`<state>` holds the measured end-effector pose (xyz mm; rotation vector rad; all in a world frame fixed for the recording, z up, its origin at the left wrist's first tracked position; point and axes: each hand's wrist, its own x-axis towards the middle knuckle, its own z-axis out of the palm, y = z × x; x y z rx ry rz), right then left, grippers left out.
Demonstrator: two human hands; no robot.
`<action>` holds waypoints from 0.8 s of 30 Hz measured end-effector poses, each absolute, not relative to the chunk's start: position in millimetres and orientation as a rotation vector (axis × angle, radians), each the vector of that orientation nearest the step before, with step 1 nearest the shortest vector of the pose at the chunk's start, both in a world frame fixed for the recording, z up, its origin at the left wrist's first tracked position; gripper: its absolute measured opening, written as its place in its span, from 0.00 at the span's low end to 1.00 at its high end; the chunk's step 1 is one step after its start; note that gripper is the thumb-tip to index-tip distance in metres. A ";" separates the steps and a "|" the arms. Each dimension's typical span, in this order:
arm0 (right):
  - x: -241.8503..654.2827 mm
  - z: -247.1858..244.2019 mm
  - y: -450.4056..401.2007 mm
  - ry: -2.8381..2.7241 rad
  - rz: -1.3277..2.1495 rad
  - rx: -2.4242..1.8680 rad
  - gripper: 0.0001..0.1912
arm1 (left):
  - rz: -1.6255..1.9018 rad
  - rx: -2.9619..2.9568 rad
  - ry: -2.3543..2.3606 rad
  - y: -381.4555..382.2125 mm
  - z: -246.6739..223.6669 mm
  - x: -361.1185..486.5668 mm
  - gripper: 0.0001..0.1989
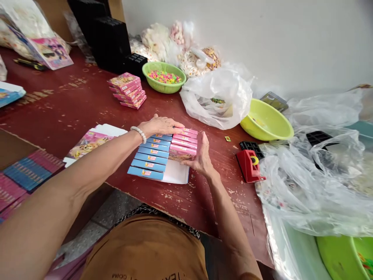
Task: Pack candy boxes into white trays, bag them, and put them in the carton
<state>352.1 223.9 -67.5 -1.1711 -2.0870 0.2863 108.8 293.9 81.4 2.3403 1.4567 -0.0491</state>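
Note:
A row of small blue boxes (151,157) stands on the red table, with a shorter row of pink boxes (183,144) to its right. White card (176,173) shows below the pink row. My left hand (159,126), a beaded bracelet at its wrist, lies across the far end of both rows, fingers extended. At the right side of the pink row is my right hand (201,157), thumb at the front box and fingers raised along the side, apart from the thumb. Left of the rows lies a flat printed carton (90,144), partly behind my left arm.
Stacked pink boxes (128,90), a green basket of small colourful pieces (164,77) and a plastic bag (217,97) are farther back. A red tape dispenser (247,165) and yellow-green bowl (268,120) stand right. Packed boxes (27,171) sit lower left.

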 end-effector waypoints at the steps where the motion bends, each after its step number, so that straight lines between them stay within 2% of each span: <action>1: 351.8 -60.9 221.6 -2.109 0.186 -1.178 0.78 | -0.050 2.340 1.469 293.6 80.8 109.1 0.30; 5: 345.0 -36.6 229.6 -2.264 0.039 -1.147 0.60 | -0.032 2.363 1.483 288.6 79.6 110.7 0.29; 8: 342.1 -31.5 243.2 -2.335 0.103 -1.094 0.54 | -0.022 2.375 1.466 284.1 77.4 113.4 0.27; 12: 344.7 -32.4 244.8 -2.346 0.175 -1.076 0.56 | 0.160 2.404 1.445 297.9 76.4 100.0 0.23; 16: 355.6 -19.4 230.0 -2.314 0.434 -1.140 0.67 | 0.906 2.043 1.973 343.6 91.2 32.7 0.20; 18: 364.1 -4.0 227.3 -2.246 0.673 -1.135 0.66 | 1.077 1.813 2.169 370.8 100.9 -14.9 0.25; 20: 372.2 14.4 234.6 -2.116 0.890 -1.136 0.59 | 1.155 1.619 2.246 395.4 106.1 -58.6 0.35; 22: 376.3 30.3 254.5 -1.963 1.021 -1.185 0.54 | 1.140 1.527 2.178 415.6 104.7 -91.2 0.43; 24: 374.2 39.0 285.2 -1.808 1.135 -1.242 0.53 | 1.051 1.555 1.993 431.1 97.8 -111.1 0.45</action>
